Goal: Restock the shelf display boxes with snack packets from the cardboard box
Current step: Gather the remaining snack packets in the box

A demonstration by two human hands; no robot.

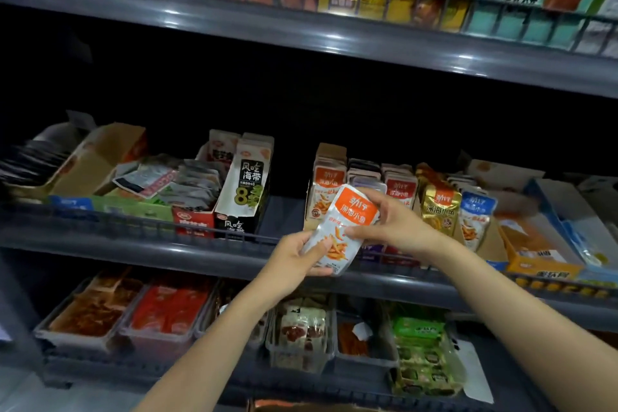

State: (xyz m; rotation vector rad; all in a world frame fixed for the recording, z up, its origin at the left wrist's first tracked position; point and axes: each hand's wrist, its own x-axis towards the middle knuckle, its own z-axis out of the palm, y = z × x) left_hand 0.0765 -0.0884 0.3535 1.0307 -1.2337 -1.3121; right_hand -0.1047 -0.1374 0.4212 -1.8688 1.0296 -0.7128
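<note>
A stack of white snack packets with orange tops [341, 227] is held in front of the middle shelf. My left hand [294, 257] grips its lower end from the left. My right hand [391, 221] holds its upper right edge, thumb on the front. Just behind stands the orange-topped display box [326, 192] with matching packets upright in it. Beside that are display boxes of red [399, 191], gold [438, 207] and blue [476, 214] packets. The cardboard box is barely visible at the bottom edge [301, 406].
A black seaweed snack box [245, 191] and messy packets in green and red boxes [167, 187] sit left on the middle shelf. A wire rail [133, 224] fronts it. Upper shelf edge [334, 37] overhangs. Clear bins of snacks [167, 314] fill the lower shelf.
</note>
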